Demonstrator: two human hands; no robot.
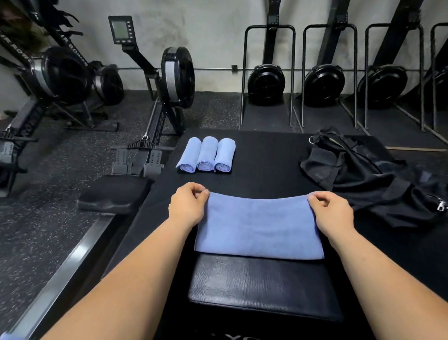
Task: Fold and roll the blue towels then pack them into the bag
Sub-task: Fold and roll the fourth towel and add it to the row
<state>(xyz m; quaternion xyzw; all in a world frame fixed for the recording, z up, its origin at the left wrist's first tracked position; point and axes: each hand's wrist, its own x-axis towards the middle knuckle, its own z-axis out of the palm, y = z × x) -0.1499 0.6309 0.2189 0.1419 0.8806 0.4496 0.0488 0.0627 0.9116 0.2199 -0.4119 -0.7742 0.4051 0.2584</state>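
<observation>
From the head view, three rolled towels [206,155] lay side by side on the black mat [264,156], while the bag [366,176] sat slumped and unpacked to the right. A fourth blue towel [259,226] lay folded flat, still unrolled. The left hand [188,206] and right hand [331,213] each pinched one of its far corners, arms stretched forward.

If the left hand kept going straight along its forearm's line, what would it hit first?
Likely the row of three rolled light-blue towels on the black mat beyond it, probably the middle or right roll; depth is hard to judge. The left hand pinches a far corner of the flat blue towel.
</observation>
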